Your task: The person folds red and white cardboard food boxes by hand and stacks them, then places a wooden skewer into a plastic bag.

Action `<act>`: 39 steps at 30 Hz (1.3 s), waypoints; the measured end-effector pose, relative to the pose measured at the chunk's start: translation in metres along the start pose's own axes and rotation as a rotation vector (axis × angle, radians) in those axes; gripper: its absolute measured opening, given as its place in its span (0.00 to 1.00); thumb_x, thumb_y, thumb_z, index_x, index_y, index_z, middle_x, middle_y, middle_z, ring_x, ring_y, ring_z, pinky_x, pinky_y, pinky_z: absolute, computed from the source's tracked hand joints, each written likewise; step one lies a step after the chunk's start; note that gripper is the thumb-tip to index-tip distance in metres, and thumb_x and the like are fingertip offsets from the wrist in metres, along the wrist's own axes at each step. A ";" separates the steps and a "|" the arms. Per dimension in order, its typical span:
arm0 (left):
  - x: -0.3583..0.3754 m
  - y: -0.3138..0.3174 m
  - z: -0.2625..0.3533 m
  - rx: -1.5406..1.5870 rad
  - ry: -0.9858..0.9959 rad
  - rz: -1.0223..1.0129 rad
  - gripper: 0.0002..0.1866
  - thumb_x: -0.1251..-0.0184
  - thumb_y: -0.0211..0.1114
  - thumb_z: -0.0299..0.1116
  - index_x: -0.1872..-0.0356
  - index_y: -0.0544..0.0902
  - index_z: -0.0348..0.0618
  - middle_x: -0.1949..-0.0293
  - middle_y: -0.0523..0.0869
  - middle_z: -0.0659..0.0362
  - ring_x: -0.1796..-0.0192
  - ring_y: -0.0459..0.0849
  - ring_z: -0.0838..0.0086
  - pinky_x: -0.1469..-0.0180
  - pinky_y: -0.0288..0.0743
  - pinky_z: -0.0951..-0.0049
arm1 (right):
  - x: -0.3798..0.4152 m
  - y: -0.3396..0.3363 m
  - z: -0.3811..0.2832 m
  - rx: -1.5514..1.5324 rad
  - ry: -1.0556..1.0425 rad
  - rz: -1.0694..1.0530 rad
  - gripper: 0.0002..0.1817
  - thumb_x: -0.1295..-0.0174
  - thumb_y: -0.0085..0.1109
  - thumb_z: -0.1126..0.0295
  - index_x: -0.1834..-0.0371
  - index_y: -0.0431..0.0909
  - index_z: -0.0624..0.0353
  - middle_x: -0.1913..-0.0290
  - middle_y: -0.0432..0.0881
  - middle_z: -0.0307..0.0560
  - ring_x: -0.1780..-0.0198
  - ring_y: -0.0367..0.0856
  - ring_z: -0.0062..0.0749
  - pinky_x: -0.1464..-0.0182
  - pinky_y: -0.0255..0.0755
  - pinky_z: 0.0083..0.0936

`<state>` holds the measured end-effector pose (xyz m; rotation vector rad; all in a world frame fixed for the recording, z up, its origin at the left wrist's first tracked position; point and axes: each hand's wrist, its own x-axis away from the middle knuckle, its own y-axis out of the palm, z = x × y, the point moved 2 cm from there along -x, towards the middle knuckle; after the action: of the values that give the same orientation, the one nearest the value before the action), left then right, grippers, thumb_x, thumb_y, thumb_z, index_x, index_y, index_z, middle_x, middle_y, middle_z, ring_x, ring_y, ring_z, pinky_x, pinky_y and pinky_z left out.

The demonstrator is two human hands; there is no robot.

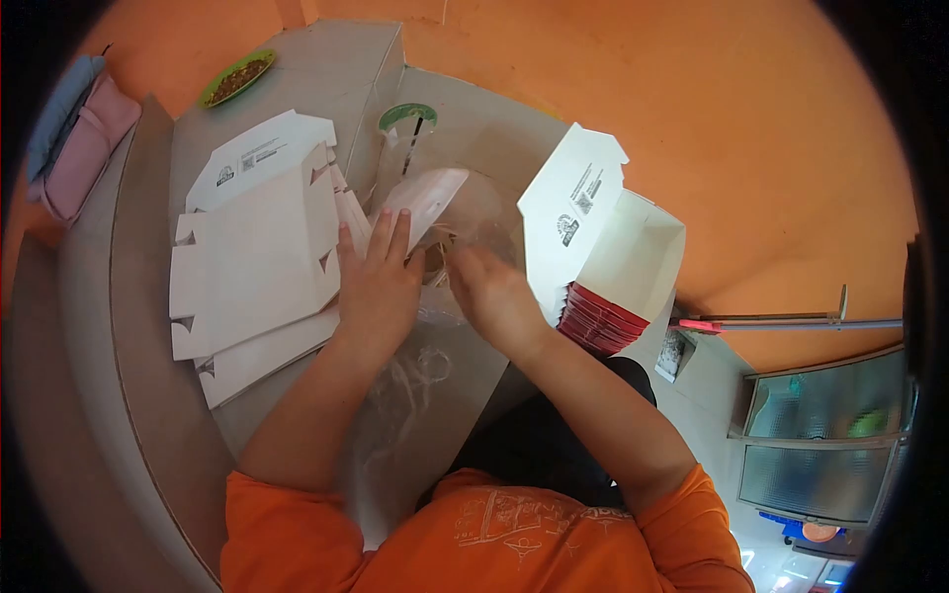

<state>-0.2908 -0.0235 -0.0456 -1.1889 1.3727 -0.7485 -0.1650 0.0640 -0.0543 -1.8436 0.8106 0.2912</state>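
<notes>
My left hand (381,292) lies with its fingers stretched out against a pale, pinkish-white sheet or packet (432,200), just right of the flat white cartons. My right hand (491,296) is beside it with its fingers curled together; whatever they hold, if anything, is hidden. Between and under both hands spreads a clear plastic bag (420,376), crumpled toward my lap. Thin tan strands or sticks (441,255) show in the gap between the hands, too small to name.
Unfolded white cartons (252,262) are stacked at left. At right, an open white box (633,252) stands on a stack of red-edged pieces (601,321). A clear cup (405,133) with a green rim, a green plate (237,79) of food and a pink bag (94,143) lie farther off.
</notes>
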 end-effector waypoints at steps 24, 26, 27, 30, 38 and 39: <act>-0.004 0.006 -0.003 0.178 -0.047 0.083 0.27 0.41 0.52 0.22 0.37 0.66 0.29 0.33 0.63 0.45 0.38 0.70 0.54 0.37 0.68 0.59 | -0.066 -0.005 0.021 0.077 0.226 0.005 0.06 0.42 0.58 0.73 0.67 0.73 0.64 0.71 0.82 0.58 0.69 0.82 0.52 0.65 0.76 0.39; -0.004 0.003 -0.002 0.181 -0.051 0.077 0.27 0.41 0.52 0.22 0.37 0.66 0.29 0.32 0.63 0.46 0.38 0.70 0.54 0.37 0.68 0.59 | -0.066 -0.004 0.022 0.035 0.209 -0.006 0.06 0.41 0.55 0.73 0.68 0.70 0.65 0.71 0.80 0.62 0.67 0.80 0.58 0.64 0.75 0.44; -0.004 0.002 -0.002 0.176 -0.054 0.064 0.27 0.40 0.52 0.22 0.37 0.66 0.30 0.32 0.63 0.46 0.38 0.69 0.54 0.37 0.68 0.60 | -0.067 -0.003 0.023 0.042 0.206 -0.005 0.06 0.41 0.55 0.73 0.68 0.70 0.65 0.71 0.80 0.62 0.67 0.80 0.58 0.64 0.75 0.44; -0.004 0.003 -0.001 0.202 -0.063 0.052 0.27 0.40 0.52 0.22 0.37 0.66 0.30 0.32 0.62 0.47 0.37 0.69 0.54 0.36 0.68 0.60 | -0.067 -0.001 0.025 0.028 0.194 -0.005 0.06 0.41 0.54 0.73 0.68 0.70 0.65 0.70 0.80 0.62 0.67 0.80 0.58 0.63 0.75 0.45; -0.005 0.002 0.001 0.181 -0.054 0.031 0.27 0.39 0.51 0.22 0.36 0.65 0.30 0.32 0.62 0.47 0.37 0.69 0.55 0.36 0.68 0.61 | -0.072 0.006 0.028 0.141 0.215 -0.128 0.06 0.38 0.53 0.71 0.66 0.74 0.63 0.69 0.81 0.58 0.67 0.81 0.54 0.63 0.76 0.41; -0.005 0.002 0.001 0.182 -0.055 0.032 0.27 0.39 0.51 0.22 0.36 0.65 0.30 0.32 0.63 0.47 0.37 0.69 0.55 0.36 0.68 0.61 | -0.073 0.007 0.028 0.142 0.213 -0.127 0.06 0.38 0.53 0.71 0.66 0.74 0.63 0.69 0.81 0.58 0.67 0.81 0.54 0.63 0.76 0.41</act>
<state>-0.2908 -0.0182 -0.0460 -1.0353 1.2476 -0.7951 -0.2190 0.1158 -0.0317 -1.8020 0.8326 -0.0436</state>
